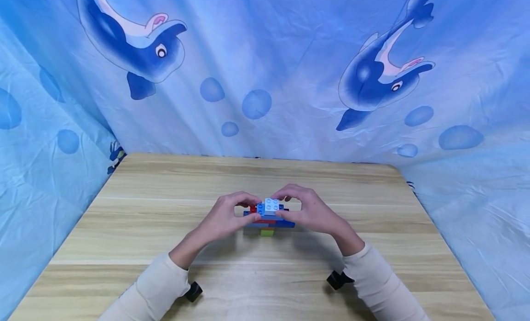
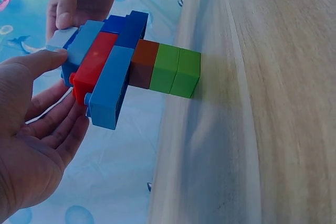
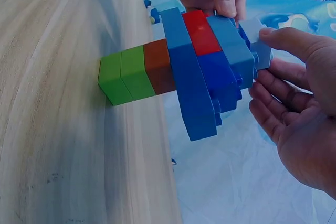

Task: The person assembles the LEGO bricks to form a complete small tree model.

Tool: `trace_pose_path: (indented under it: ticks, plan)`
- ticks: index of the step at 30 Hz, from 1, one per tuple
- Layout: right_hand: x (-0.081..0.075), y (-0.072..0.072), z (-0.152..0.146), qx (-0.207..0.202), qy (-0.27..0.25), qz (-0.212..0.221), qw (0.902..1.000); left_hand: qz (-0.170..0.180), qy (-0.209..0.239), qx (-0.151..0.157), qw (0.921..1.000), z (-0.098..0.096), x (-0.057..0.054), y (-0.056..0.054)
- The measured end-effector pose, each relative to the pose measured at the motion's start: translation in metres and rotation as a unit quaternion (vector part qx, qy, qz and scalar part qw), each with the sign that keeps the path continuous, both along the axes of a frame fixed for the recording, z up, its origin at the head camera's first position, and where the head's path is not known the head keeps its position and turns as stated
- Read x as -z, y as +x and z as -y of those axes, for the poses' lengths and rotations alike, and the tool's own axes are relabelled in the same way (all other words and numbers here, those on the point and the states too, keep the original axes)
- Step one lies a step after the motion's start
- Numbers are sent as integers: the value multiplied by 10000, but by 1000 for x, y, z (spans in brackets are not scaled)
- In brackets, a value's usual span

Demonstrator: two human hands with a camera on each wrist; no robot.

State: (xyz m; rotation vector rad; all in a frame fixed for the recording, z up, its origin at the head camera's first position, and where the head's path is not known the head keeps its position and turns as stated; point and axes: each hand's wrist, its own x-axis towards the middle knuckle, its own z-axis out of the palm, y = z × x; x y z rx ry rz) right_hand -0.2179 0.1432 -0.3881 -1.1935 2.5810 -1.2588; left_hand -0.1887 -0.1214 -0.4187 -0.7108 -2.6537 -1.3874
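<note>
A stack of toy building bricks stands upright on the table, widening above a narrow foot. Two green bricks (image 2: 176, 72) make the foot, with a brown brick (image 2: 143, 65) above them. Over that lie long blue bricks (image 3: 190, 87), then a red brick (image 2: 96, 64) beside a dark blue brick (image 3: 218, 74), then a lighter blue brick (image 3: 231, 48). A pale, whitish brick (image 1: 271, 205) sits at the top. My left hand (image 1: 225, 215) pinches the lighter blue brick at its left end. From the right, my right hand (image 1: 309, 210) pinches the pale brick between thumb and fingers.
The wooden table (image 1: 165, 183) spreads around the stack on all sides. Behind it hangs a blue curtain (image 1: 290, 128) printed with dolphins and bubbles. A small black device is at each wrist, below the pale sleeves (image 1: 153, 284).
</note>
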Motion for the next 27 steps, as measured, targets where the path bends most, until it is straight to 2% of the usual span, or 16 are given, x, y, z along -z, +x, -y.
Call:
trace_pose_path:
  ticks: [6, 12, 22, 27]
  plan:
    - [1, 0, 0, 6, 32, -187, 9998, -373, 166, 0, 9992, -9, -4, 0]
    - [4, 1, 1, 185, -27, -150, 9997, -798, 196, 14, 9966, -17, -7, -2]
    - [23, 8, 3, 663, -618, 356, 9952, -583, 274, 2, 9979, -17, -2, -4]
    - [30, 8, 5, 870, -775, 288, 9928, -411, 338, -111, 9985, -16, -3, -4]
